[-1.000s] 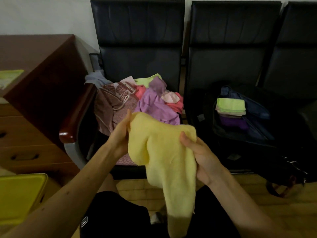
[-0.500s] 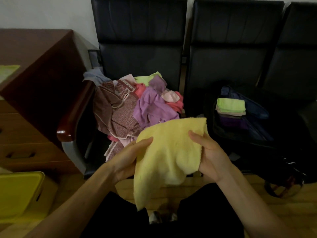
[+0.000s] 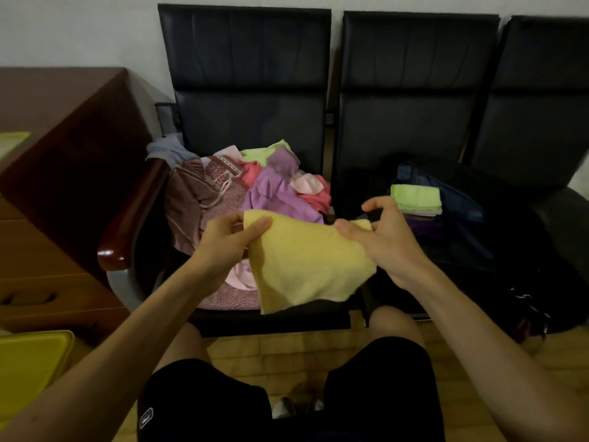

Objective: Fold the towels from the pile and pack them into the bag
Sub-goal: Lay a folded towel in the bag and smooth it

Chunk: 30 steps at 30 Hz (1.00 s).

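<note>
Two legs: mine, in black shorts (image 3: 204,403), nearest of all, with a strip of wood floor (image 3: 287,349) between the knees.
Left hand (image 3: 223,247): I pinch the yellow towel (image 3: 306,263) at its top left corner, thumb on top, fingers curled underneath.
Right hand (image 3: 389,247): thumb and forefinger nip the top right corner; my other fingers are lifted and curled, touching nothing.
Towel's place: stretched between my two hands, in the air above the near edge of the left seat (image 3: 271,317).
Towel's edges: the top edge sags a little between the grips; the bottom hangs loose, its lowest corner on the left side, its right corner below my right wrist.
Room near: open air under the towel down to my knees.
Pile (image 3: 255,193): just beyond my left hand on the left seat, a heap of purple, pink, green and brown patterned cloth.
Left bound: a wooden armrest (image 3: 134,218), then a brown desk (image 3: 63,154); a yellow box (image 3: 28,371) sits near left on the floor.
Bag (image 3: 478,237): dark, lying open on the middle seat, right of the pile and just past my right hand.
Folded stack (image 3: 416,196): inside the bag, a green towel on top with paler and purple ones under it, just beyond my raised right fingers.
Far bound: black chair backs (image 3: 245,90) against a pale wall.
</note>
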Tool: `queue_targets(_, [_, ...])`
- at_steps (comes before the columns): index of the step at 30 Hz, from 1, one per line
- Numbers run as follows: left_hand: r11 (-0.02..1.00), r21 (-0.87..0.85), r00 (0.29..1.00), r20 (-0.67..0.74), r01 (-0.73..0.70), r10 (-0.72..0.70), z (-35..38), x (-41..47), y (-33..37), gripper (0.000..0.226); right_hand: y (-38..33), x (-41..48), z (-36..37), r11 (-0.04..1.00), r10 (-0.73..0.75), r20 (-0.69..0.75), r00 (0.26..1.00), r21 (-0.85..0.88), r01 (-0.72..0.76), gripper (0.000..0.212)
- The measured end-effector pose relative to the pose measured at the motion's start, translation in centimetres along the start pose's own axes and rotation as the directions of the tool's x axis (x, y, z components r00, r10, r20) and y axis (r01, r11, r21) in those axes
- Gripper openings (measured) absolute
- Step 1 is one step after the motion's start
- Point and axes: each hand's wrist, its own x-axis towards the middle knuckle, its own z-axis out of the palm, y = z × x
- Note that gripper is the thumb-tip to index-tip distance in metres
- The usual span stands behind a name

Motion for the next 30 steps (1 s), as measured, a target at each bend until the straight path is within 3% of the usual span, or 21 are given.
queue_targets(4, [0.996, 0.043, 0.99, -0.115, -0.075, 0.079, 0.1, 0.4, 2.4, 0.032, -2.8, 1.0, -0.9, 0.992, -0.107, 0.141, 0.984, -0.058, 0.116, 0.029])
queue_targets(8, [0.995, -0.034, 0.985, -0.144, -0.097, 0.091, -0.5, 0.5, 4.7, 0.021, -5.2, 1.3, -1.3, 0.953, -0.182, 0.273, 0.945, -0.189, 0.238, 0.054])
queue_targets(11, [0.99, -0.067, 0.992, -0.028, -0.127, 0.126, -1.6, 0.5, 6.3, 0.023, -6.7, 1.0, -1.3, 0.888, -0.276, 0.259, 0.926, -0.3, 0.349, 0.067])
queue_targets(14, [0.966, 0.104, 0.97, -0.029, -0.238, 0.242, -2.5, 0.3, 7.1, 0.038, -7.5, 1.0, -0.9, 0.813, -0.375, 0.194, 0.907, -0.402, 0.422, 0.066])
queue_targets(18, [0.828, 0.396, 0.89, -0.055, -0.397, 0.453, -2.8, -0.1, 7.6, 0.051, -7.5, 1.2, -0.7, 0.733, -0.478, 0.135, 0.868, -0.483, 0.479, 0.058])
queue_targets(22, [0.56, 0.706, 0.768, -0.035, -0.434, 0.639, -2.1, -0.9, 7.4, 0.047, -6.7, 1.3, -1.2, 0.713, -0.488, 0.108, 0.866, -0.522, 0.468, 0.041])
queue_targets(24, [0.481, 0.762, 0.733, -0.012, -0.434, 0.68, -1.9, -1.1, 7.2, 0.043, -6.2, 1.4, -1.6, 0.714, -0.474, 0.115, 0.873, -0.531, 0.457, 0.036])
queue_targets(30, [0.426, 0.764, 0.713, 0.064, -0.485, 0.698, -1.1, -0.7, 6.1, 0.029, -4.8, 1.7, -2.4, 0.734, -0.439, 0.106, 0.892, -0.53, 0.424, 0.02])
